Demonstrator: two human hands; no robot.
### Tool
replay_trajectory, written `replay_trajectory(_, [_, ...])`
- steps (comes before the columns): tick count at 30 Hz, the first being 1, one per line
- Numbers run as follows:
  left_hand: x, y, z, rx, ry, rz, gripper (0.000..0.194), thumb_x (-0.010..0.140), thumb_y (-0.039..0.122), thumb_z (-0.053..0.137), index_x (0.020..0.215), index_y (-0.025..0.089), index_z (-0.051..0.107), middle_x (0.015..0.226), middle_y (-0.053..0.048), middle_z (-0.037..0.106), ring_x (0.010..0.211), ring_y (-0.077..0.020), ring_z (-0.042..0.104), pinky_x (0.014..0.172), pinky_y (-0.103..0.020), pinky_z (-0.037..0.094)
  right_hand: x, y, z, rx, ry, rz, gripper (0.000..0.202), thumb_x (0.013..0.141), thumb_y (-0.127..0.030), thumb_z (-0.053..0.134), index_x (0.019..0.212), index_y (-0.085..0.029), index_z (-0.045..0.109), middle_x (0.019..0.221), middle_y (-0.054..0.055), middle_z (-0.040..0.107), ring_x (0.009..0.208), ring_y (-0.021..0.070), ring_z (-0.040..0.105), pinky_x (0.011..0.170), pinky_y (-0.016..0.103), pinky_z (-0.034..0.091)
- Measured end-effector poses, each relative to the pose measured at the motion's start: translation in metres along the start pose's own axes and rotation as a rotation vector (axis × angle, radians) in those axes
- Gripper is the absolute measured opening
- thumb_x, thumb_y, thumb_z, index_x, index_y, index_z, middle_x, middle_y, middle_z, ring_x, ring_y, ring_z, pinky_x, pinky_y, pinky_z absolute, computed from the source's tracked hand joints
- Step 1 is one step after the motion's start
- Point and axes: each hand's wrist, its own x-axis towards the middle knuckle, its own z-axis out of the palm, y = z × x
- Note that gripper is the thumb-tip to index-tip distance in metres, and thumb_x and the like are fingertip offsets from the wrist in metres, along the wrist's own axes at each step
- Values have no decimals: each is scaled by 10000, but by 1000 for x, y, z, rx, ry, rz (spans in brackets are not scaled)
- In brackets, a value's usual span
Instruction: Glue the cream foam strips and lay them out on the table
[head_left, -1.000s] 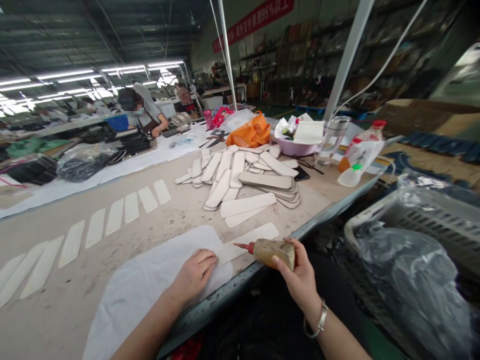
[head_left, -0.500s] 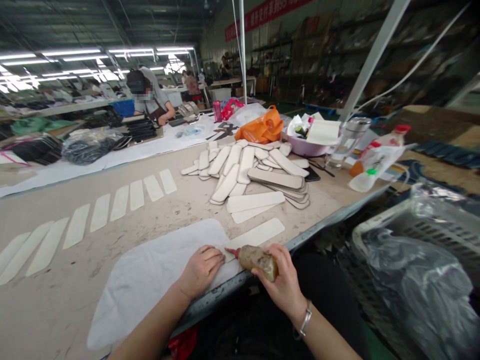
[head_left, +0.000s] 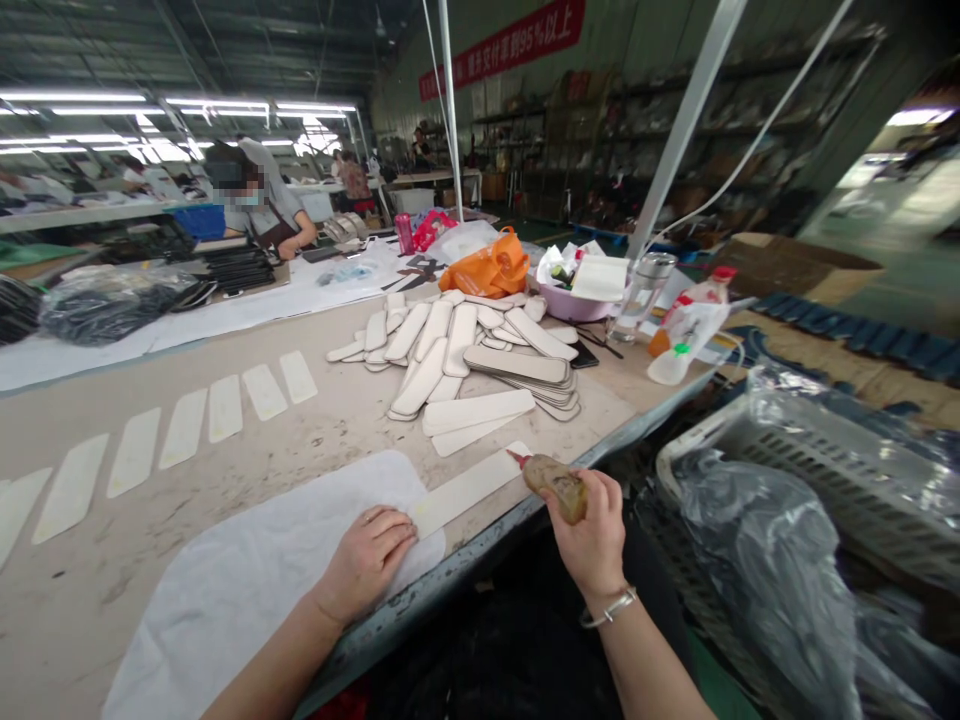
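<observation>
My right hand [head_left: 596,530] is closed around a smeared, brownish squeeze bottle [head_left: 556,486] tilted on its side. The bottle's thin red nozzle points left, at the far right end of a long white strip [head_left: 472,492]. My left hand [head_left: 367,560] presses its closed fingers on the strip's near left end, which they partly cover. Beneath that end lies a white cloth-like sheet [head_left: 247,560] on the table [head_left: 315,455]. Beyond the strip, two loose white strips [head_left: 480,412] overlap beside a pile of dark-edged white pieces [head_left: 427,365].
Several white strips [head_left: 184,428] lie in a row at left. Behind the pile are an orange bag [head_left: 487,268], a purple basin [head_left: 574,303] and a clear cup [head_left: 637,300]. A plastic crate [head_left: 750,440] stands at right. Across the table a person [head_left: 262,195] works.
My right hand has moved the bottle rightward along the strip, from near my left hand to the far end. More of the strip shows. The camera view has shifted to the right.
</observation>
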Motion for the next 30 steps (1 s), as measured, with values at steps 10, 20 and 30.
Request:
replay_trajectory(10, [0, 0, 1, -26, -17, 3, 146, 886, 150, 548, 942, 192, 677, 920, -63, 673, 876, -179, 593, 820, -356, 509, -8, -16, 2, 315, -123, -52, 356, 842, -337, 662, 1133, -233, 486, 1050, 93, 496, 980, 271, 522, 846, 461, 489])
replay_trajectory(20, [1, 2, 1, -10, -24, -8, 166, 893, 178, 529, 939, 201, 687, 901, -66, 684, 863, -181, 612, 842, -379, 513, -26, -43, 21, 501, -382, -80, 383, 831, -365, 680, 1147, -244, 500, 1076, 93, 512, 987, 262, 547, 854, 423, 508])
replay_trajectory(30, [2, 1, 2, -15, -28, 4, 141, 876, 147, 552, 938, 193, 671, 919, -66, 667, 878, -184, 588, 841, -376, 497, -27, -34, -1, 467, -378, -93, 389, 832, -331, 685, 1161, -253, 493, 1077, 89, 506, 983, 257, 541, 836, 414, 513])
